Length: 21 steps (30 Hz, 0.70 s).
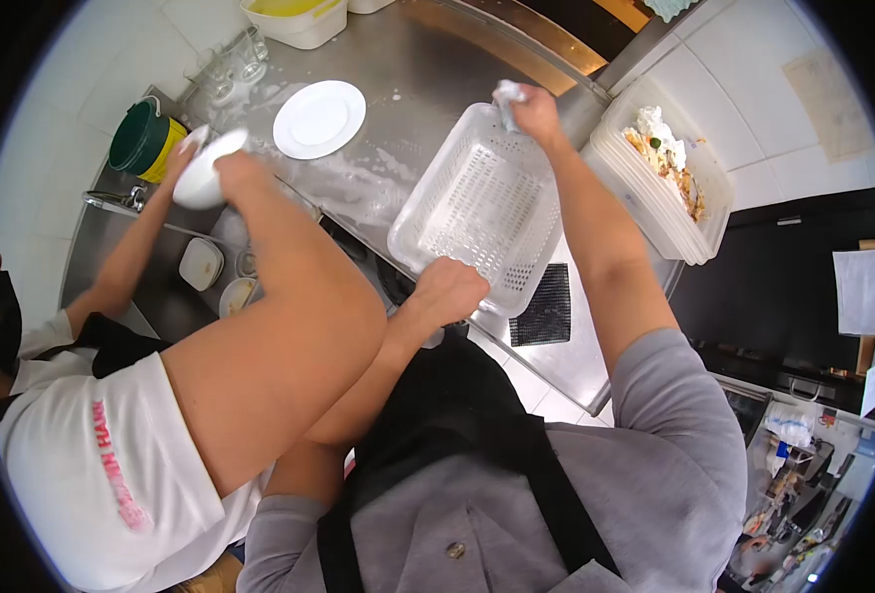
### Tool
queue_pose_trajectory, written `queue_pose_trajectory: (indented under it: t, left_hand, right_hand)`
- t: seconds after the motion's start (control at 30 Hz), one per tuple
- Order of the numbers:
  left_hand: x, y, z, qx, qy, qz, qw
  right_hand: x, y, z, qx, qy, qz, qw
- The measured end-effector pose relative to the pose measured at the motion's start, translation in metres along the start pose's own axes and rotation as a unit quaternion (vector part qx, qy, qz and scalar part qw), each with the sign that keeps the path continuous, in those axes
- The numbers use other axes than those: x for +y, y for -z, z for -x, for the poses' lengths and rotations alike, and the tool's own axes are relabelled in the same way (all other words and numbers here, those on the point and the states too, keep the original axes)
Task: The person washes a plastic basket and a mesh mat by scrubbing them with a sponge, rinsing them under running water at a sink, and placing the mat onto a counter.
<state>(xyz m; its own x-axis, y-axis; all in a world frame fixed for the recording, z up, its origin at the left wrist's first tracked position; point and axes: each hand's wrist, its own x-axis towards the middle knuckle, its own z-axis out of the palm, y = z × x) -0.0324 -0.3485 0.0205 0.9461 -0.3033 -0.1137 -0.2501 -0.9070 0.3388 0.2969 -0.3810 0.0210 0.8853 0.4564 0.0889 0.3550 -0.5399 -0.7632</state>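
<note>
A white perforated plastic basket (472,198) sits tilted over the front of the steel counter. My left hand (452,290) is closed on its near rim, at the lower left corner. At the far rim, my right hand (533,111) grips a crumpled whitish cloth (508,97), pressed against the basket's upper corner. The basket's inside is bare and looks wet. Just beyond its near right side lies a black mesh mat (544,304). To the left of the basket, a white plate (320,120) rests on the wet, soapy counter (398,69).
At left, a co-worker in a white shirt (91,465) holds a white dish (210,170) over the sink (151,272); that arm reaches close across mine. Stacked white tubs (645,178) with food scraps stand right. Glasses (230,64) and a green-yellow bucket (148,138) are at the back left.
</note>
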Motion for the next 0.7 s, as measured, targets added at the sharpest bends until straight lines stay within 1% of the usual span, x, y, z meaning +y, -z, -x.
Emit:
queue_pose_trajectory:
  t: [0.03,0.1,0.13,0.17,0.23,0.27,0.33,0.37,0.43,0.47,0.5,0.57,0.6,0.67,0.7]
  left_hand:
    - [0.0,0.001,0.001,-0.012,0.0,0.002,1.0]
    - [0.001,0.003,0.002,-0.002,-0.002,0.006,1.0]
    - [0.0,0.003,0.002,0.008,-0.003,0.009,1.0]
    - [-0.001,0.003,0.0,0.009,-0.002,0.009,1.0]
    - [-0.002,0.0,0.001,0.018,-0.01,0.007,1.0]
    - [-0.005,-0.001,0.002,0.013,-0.01,0.007,1.0]
    - [-0.006,0.004,0.002,0.0,-0.007,0.017,1.0]
    - [-0.005,0.006,0.002,-0.005,-0.003,0.019,1.0]
    - [-0.005,0.007,0.002,-0.006,0.002,0.003,1.0]
    - [-0.006,0.007,0.003,-0.011,-0.001,0.002,1.0]
    - [-0.008,0.008,0.003,-0.011,-0.002,0.011,1.0]
    - [-0.008,0.007,0.002,-0.008,-0.007,0.02,1.0]
    - [-0.008,0.005,0.002,-0.013,-0.005,0.014,1.0]
    - [-0.011,0.005,0.003,-0.015,-0.011,0.003,1.0]
    - [-0.013,0.005,0.005,-0.009,-0.021,0.002,1.0]
  right_hand:
    - [0.007,0.002,0.0,-0.001,-0.001,0.001,1.0]
    - [0.016,0.004,-0.003,-0.115,0.097,0.093,0.984]
    - [0.004,0.008,0.011,-0.108,0.256,0.218,0.936]
    - [-0.001,0.005,0.016,-0.109,0.257,0.218,0.935]
    - [-0.005,-0.002,0.024,-0.073,0.265,0.359,0.892]
    - [-0.006,-0.006,0.027,-0.074,0.262,0.356,0.894]
    - [-0.019,-0.008,0.034,-0.061,0.135,0.351,0.925]
    - [-0.023,-0.008,0.036,-0.066,0.134,0.347,0.926]
    - [-0.025,-0.009,0.042,-0.028,0.129,0.314,0.94]
    - [-0.018,-0.015,0.035,-0.015,0.091,0.302,0.949]
    - [-0.021,-0.014,0.032,-0.013,0.088,0.302,0.949]
    - [-0.029,-0.01,0.027,0.044,-0.031,0.168,0.984]
    - [-0.023,-0.006,0.024,0.048,-0.035,0.169,0.984]
    - [-0.007,0.005,0.01,0.026,-0.056,0.044,0.997]
    - [0.001,0.009,0.003,0.03,-0.053,0.046,0.997]
